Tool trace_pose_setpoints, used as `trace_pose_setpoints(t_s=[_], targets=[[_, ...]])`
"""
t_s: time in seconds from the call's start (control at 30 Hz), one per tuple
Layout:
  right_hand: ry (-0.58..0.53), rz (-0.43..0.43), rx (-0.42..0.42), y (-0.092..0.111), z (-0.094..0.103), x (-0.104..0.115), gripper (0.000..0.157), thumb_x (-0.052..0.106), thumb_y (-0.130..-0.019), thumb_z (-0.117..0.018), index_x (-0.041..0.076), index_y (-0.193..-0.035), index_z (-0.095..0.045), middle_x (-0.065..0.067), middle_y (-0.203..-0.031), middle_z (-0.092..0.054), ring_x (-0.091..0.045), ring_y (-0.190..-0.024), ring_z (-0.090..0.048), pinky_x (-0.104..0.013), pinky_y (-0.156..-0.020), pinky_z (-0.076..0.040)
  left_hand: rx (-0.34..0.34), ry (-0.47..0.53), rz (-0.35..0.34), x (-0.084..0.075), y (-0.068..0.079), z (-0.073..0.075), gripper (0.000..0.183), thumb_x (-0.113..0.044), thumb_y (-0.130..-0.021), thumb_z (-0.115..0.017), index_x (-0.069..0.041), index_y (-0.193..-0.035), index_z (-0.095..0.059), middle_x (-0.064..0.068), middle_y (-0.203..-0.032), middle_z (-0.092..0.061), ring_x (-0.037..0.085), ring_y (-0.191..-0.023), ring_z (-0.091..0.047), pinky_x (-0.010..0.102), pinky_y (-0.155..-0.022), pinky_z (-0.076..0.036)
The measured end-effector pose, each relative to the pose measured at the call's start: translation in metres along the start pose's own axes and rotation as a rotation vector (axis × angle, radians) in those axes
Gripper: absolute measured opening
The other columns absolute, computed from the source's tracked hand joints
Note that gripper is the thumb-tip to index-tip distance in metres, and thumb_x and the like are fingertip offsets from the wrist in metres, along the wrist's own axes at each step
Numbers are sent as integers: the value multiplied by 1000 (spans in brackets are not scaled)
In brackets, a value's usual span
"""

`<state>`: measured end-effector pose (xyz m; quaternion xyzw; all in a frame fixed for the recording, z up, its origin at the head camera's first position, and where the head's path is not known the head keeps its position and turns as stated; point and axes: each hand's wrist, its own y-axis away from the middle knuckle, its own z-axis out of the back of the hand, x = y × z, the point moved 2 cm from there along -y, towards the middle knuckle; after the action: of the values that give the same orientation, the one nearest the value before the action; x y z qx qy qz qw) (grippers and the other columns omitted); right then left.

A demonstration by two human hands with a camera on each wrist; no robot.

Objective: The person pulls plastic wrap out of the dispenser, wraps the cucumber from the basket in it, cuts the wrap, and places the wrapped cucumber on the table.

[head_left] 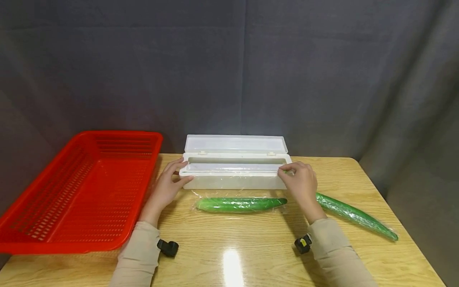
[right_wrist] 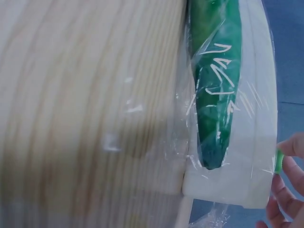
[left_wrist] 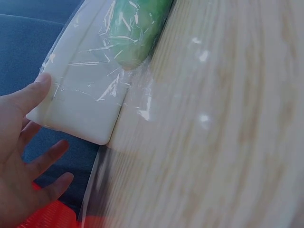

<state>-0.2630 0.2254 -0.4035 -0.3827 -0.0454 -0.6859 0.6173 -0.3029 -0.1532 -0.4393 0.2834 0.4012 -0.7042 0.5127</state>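
A white cling film dispenser (head_left: 236, 183) stands at the back of the table, its lid (head_left: 236, 144) raised and the film roll inside showing. My left hand (head_left: 166, 185) holds its left end, thumb at the front edge and the other fingers towards the back. At the right end, my right hand (head_left: 303, 185) pinches a small green slide cutter (right_wrist: 279, 162) between thumb and forefinger. Clear film (left_wrist: 145, 114) reaches forward from the dispenser over a green cucumber (head_left: 240, 204) lying crosswise before it. Both wrist views show creased film around this cucumber.
Another cucumber (head_left: 358, 217), wrapped in film, lies slanted on the right, its upper end behind my right wrist. A large red plastic basket (head_left: 97, 191) takes up the left side of the table. Grey cloth (head_left: 244, 79) hangs behind the table's back edge.
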Motion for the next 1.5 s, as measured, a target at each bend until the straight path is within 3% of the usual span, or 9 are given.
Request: trace_pose_setpoints(t_s=[0.13,0.37,0.87,1.1,1.5], targets=[[-32,-29,44,0,0,-3,19,21,-88,-67,7,-93,-78,-12,-104,-69,-30,-96,-57,-48,-77,-47,7,5,0,1,0,0,54,-21,-89,-76,-8,-138,-57,10,-153,-40,31,-136,-41,50,-110,-32],[-79,-37,39,-3,0,-9,18,19,-88,-68,5,-95,-78,-13,-105,-68,-33,-96,-61,-48,-83,-48,4,5,10,0,0,0,54,-22,-89,-76,-9,-138,-57,9,-153,-40,31,-135,-43,50,-108,-34],[-131,-9,-36,-1,0,-10,14,11,-87,-69,0,-92,-77,-14,-99,-68,-31,-89,-61,-43,-77,-48,18,7,22,-1,0,-1,55,-24,-90,-75,-11,-139,-55,8,-154,-38,31,-133,-45,51,-107,-35],[-142,12,-75,-1,0,-12,13,8,-86,-69,-2,-90,-77,-15,-97,-68,-31,-88,-60,-42,-76,-48,17,17,17,-1,0,-3,55,-23,-90,-75,-10,-139,-55,8,-154,-37,32,-120,-54,49,-100,-42],[-127,42,-117,1,2,-13,11,2,-83,-70,-5,-89,-76,-18,-93,-68,-34,-86,-62,-44,-76,-48,24,34,15,-4,0,-5,55,-20,-91,-74,-8,-140,-54,10,-154,-37,32,-114,-58,44,-97,-47]])
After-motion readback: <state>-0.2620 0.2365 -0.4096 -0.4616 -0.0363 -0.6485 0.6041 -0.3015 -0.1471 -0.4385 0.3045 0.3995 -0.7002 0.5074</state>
